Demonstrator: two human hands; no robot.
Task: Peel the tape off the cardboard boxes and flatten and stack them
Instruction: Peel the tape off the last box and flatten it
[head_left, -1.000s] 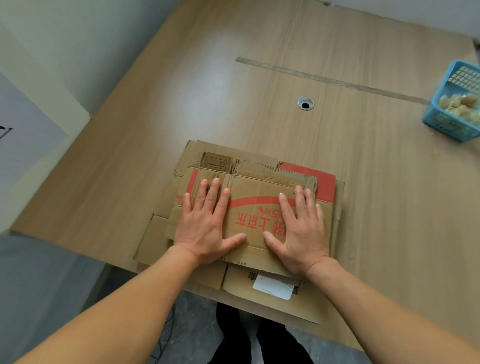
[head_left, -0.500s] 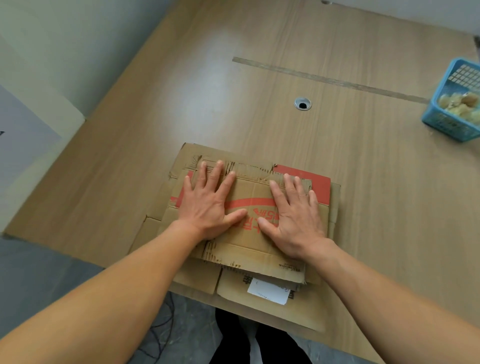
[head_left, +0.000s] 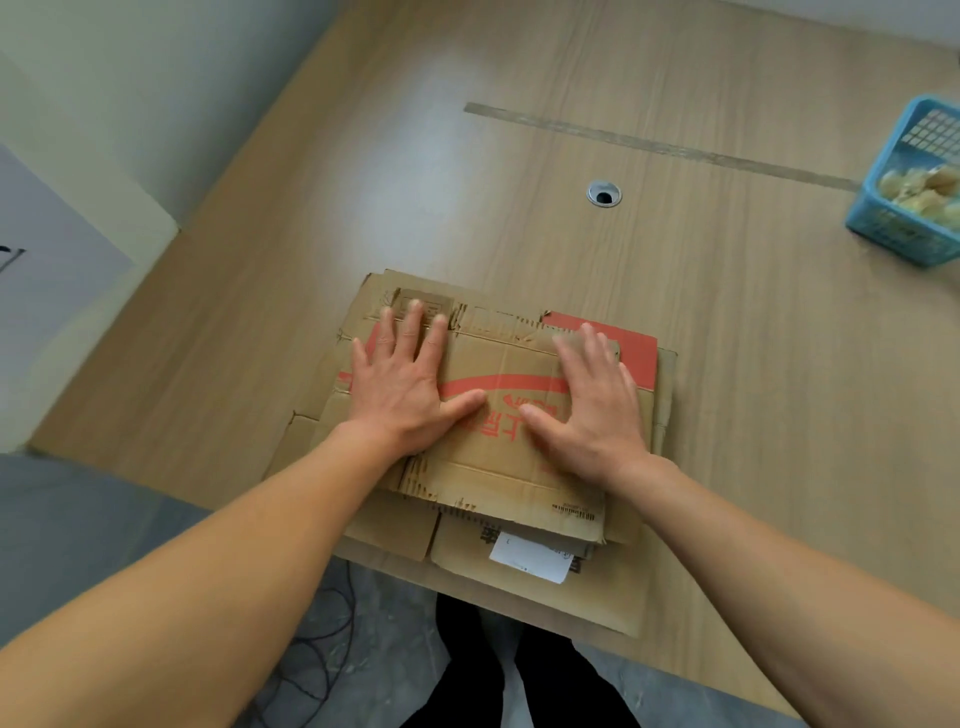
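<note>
My wooden surface (head_left: 727, 415) carries a blue plastic basket (head_left: 893, 234) at its far right edge, holding pale yellowish lumps (head_left: 914, 184) too blurred to name. A metal-ringed cable hole (head_left: 604, 194) sits mid-surface. Dark cables (head_left: 322, 623) lie on the grey floor (head_left: 104, 519) below.

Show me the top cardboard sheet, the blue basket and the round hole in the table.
top cardboard sheet (head_left: 498, 462), head view, plain brown patch near its middle.
blue basket (head_left: 893, 234), head view, near wall.
round hole (head_left: 604, 196), head view, dark centre.

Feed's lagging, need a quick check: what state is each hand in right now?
Left hand: open, flat, pressing on the top flattened cardboard box.
Right hand: open, flat, pressing on the same box.
</note>
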